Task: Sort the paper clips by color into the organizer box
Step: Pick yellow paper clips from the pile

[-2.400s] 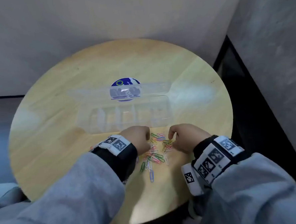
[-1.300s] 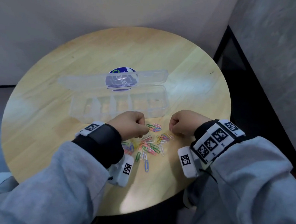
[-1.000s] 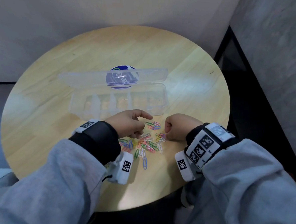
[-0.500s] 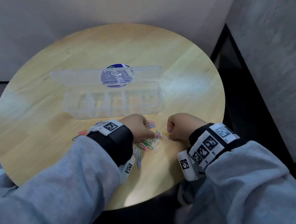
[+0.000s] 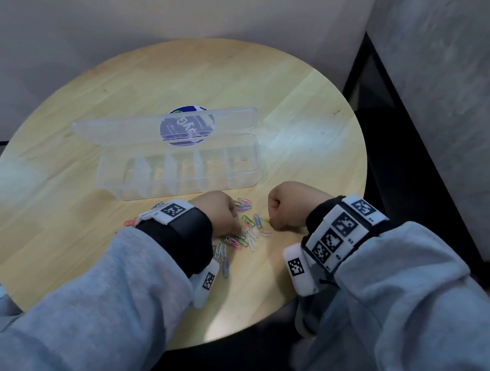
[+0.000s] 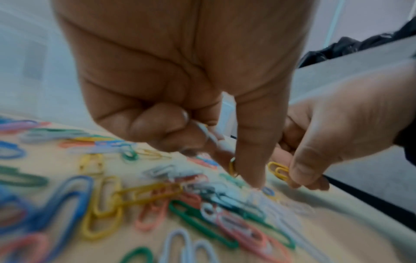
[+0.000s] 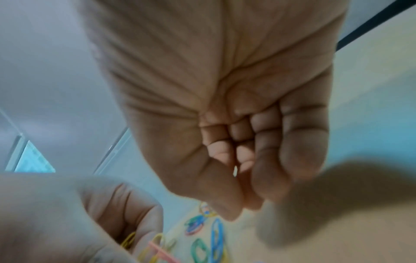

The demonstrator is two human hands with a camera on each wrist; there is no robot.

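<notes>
Loose paper clips (image 5: 248, 231) of several colours lie in a pile on the round wooden table (image 5: 66, 196), just in front of the clear organizer box (image 5: 180, 186), whose compartments look bare. My left hand (image 5: 235, 229) is down on the pile with curled fingers. In the left wrist view it holds a white paper clip (image 6: 211, 137) while its index finger (image 6: 252, 160) touches the pile (image 6: 157, 204). My right hand (image 5: 273, 222) is a fist at the pile's right edge and pinches a yellow paper clip (image 6: 279, 171).
The box's lid (image 5: 148, 131) lies open behind it, over a blue round sticker (image 5: 187, 125). A few clips (image 5: 130, 222) lie left of my left wrist. The table's near edge runs under my forearms. A dark gap (image 5: 409, 175) drops off to the right.
My left hand, whose index finger pointed toward the box a second ago, has dropped onto the pile with fingers curled. The right hand stays fisted at the pile's right edge.
</notes>
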